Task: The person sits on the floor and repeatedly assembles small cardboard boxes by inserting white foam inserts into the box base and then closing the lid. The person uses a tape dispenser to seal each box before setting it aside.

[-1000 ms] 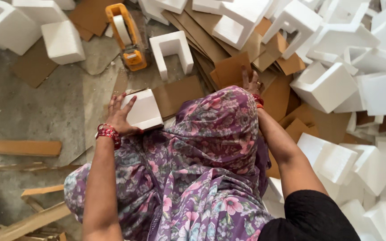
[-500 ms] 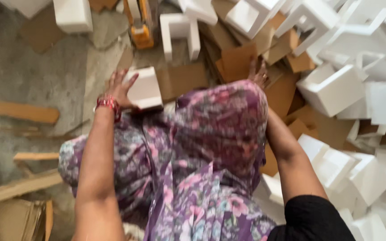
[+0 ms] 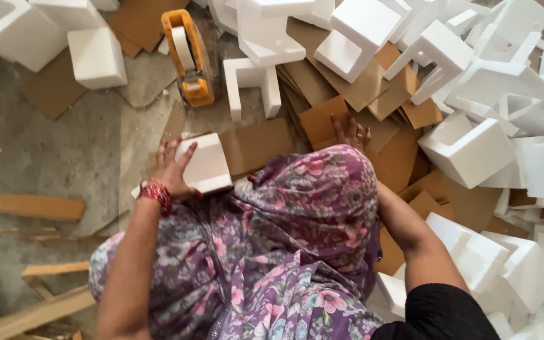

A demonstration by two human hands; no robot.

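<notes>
Head view shows the left hand resting on a white foam block, fingers spread over its top and near side, holding it against the knee of the purple floral cloth. The block sits just beside the hand, on its right, on the floor. The right hand reaches forward past the knee and its fingers lie on a brown cardboard sheet; the palm is hidden by the cloth, so I cannot tell if it is closed on the sheet or only touching.

The block looks very light and stiff, but probably brittle: its corners and thin edges may crumble under hard pressure. Its surface seems dry and not slippery. I think the best hold is a wide, gentle one across two flat opposite faces, not at a corner. The cardboard looks thin and bendable; it is best taken at an edge.

Beyond the left hand lies an orange tape dispenser. More foam pieces are piled to the right of the right hand.
</notes>
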